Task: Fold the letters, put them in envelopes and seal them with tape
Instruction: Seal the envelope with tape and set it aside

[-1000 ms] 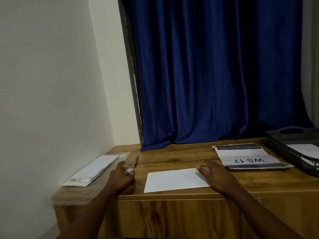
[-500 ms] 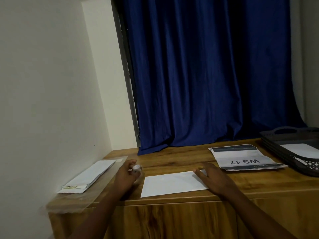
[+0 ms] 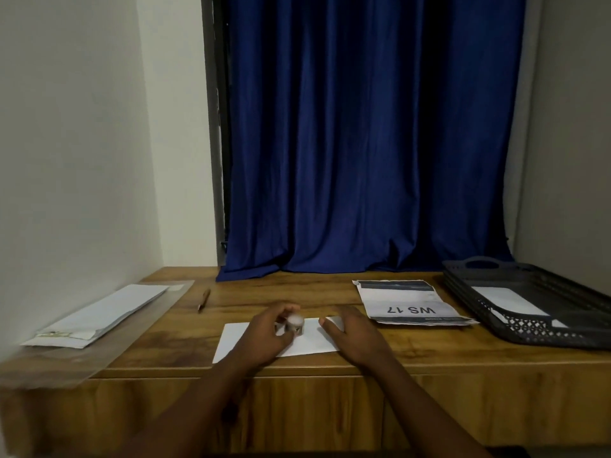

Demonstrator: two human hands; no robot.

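Over flat white envelope [image 3: 277, 342]: left hand [image 3: 264, 338] grips small round tape roll [image 3: 294, 322]; right hand [image 3: 355, 335] flat, fingers straight, pressing paper.

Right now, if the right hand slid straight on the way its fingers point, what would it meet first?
The right hand lies on the white envelope, fingers pointing left toward the small tape roll held by the left hand. It would likely meet that roll first, though the roll is blurred and depth is unclear.

Left hand [image 3: 264, 338] grips tape roll [image 3: 294, 323] over envelope [image 3: 314, 342].
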